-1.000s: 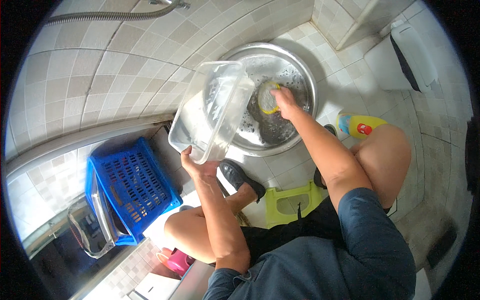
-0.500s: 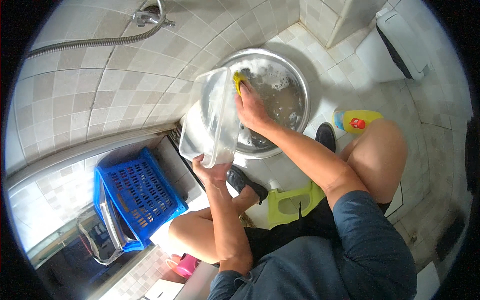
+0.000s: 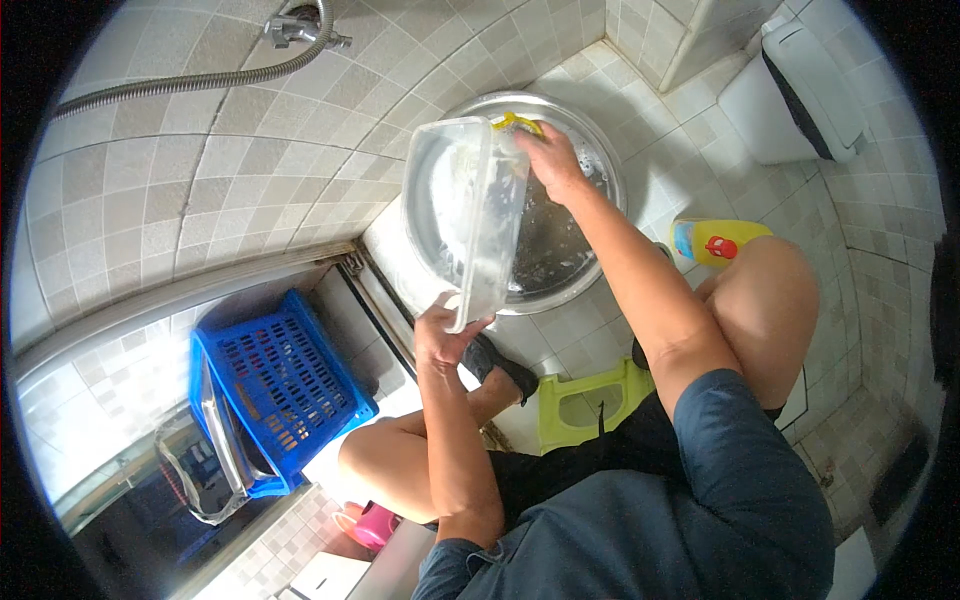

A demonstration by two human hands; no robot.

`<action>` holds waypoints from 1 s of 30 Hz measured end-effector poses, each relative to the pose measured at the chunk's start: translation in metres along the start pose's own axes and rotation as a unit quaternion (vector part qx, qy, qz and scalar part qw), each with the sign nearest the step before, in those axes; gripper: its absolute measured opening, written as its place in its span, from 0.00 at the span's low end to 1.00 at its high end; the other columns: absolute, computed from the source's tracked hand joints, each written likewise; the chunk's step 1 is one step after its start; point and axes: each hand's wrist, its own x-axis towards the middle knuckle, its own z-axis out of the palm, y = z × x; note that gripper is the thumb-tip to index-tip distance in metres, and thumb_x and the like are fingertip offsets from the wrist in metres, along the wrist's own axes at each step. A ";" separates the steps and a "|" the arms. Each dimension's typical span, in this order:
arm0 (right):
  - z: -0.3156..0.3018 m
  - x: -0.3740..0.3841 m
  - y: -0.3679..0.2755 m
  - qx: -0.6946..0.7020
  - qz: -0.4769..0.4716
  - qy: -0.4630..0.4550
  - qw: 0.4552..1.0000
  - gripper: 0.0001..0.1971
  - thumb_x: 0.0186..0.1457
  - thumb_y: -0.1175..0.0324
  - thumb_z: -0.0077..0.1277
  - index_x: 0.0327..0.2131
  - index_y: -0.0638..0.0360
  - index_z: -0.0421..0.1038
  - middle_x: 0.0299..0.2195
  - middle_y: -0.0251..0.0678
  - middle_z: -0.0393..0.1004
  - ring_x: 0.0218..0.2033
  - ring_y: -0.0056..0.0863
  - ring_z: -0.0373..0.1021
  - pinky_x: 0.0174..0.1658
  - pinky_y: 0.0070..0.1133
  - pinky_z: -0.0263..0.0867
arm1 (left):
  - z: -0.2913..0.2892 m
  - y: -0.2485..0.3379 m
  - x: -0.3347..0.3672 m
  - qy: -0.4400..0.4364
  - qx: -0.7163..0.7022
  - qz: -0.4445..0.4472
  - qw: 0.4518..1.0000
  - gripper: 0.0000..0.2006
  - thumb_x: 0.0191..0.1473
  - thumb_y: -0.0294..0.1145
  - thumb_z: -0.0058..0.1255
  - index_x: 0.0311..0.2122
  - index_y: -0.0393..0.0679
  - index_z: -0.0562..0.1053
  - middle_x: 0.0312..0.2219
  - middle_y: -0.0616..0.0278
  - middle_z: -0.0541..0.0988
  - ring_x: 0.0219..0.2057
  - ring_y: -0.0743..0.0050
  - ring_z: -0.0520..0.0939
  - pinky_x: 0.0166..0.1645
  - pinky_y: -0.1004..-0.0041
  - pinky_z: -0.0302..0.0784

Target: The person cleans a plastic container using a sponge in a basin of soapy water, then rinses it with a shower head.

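Cleaning posture, top view. Clear plastic container (image 3: 487, 225), open-topped, held tilted over the 9 o'clock half of a round metal basin (image 3: 555, 299); basin sits at 12–1 o'clock of the view, w/ sudsy water (image 3: 545, 240) inside. L hand (image 3: 450, 335) grasps container at its 6 o'clock end; fingers partly hidden. R hand (image 3: 552, 165) is closed on a yellow scrub pad (image 3: 517, 122) at container's 1 o'clock corner; exact contact btwn pad & plastic can't be told. Surroundings: yellow bottle (image 3: 735, 240) at 2–3 o'clock, lying on tiled floor (image 3: 700, 180) near R knee (image 3: 770, 270); lime-green stool (image 3: 625, 393), 4–5 o'clock; pink vessel (image 3: 375, 525), approx. 7 o'clock, partly hidden; blue perforated basket (image 3: 350, 400), 8 o'clock; flexible metal hose (image 3: 215, 81), 10 o'clock, by metal valve (image 3: 295, 28), 11 o'clock, on tiled wall (image 3: 150, 160).
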 end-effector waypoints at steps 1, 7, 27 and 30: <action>0.004 -0.001 -0.005 0.001 0.001 -0.002 1.000 0.16 0.60 0.65 0.53 0.47 0.65 0.73 0.36 0.36 0.77 0.36 0.24 0.70 0.41 0.25 0.67 | -0.002 -0.005 0.003 0.023 0.034 0.001 0.999 0.29 0.49 0.24 0.37 0.59 0.27 0.62 0.51 0.34 0.71 0.55 0.26 0.71 0.51 0.28 0.76; -0.006 -0.002 -0.007 -0.146 -0.178 0.058 0.971 0.16 0.60 0.68 0.50 0.48 0.65 0.74 0.41 0.47 0.79 0.43 0.41 0.75 0.49 0.31 0.68 | 0.025 -0.030 0.019 0.028 0.047 -0.081 0.995 0.25 0.53 0.17 0.32 0.57 0.22 0.64 0.53 0.34 0.70 0.55 0.35 0.73 0.52 0.38 0.82; 0.082 -0.145 0.023 -0.277 -0.280 -0.004 0.919 0.24 0.64 0.67 0.45 0.60 0.70 0.62 0.60 0.58 0.61 0.63 0.57 0.57 0.67 0.43 0.51 | 0.015 -0.037 0.045 0.108 -0.054 -0.044 0.992 0.21 0.60 0.25 0.37 0.52 0.13 0.61 0.53 0.24 0.68 0.52 0.29 0.74 0.57 0.45 0.76; 0.080 -0.161 0.032 -0.301 -0.247 -0.020 0.921 0.27 0.65 0.65 0.46 0.61 0.73 0.58 0.61 0.62 0.57 0.64 0.60 0.53 0.67 0.44 0.50 | 0.021 -0.035 0.039 0.078 0.016 -0.008 0.997 0.20 0.58 0.25 0.35 0.50 0.15 0.60 0.50 0.22 0.68 0.50 0.28 0.75 0.59 0.49 0.75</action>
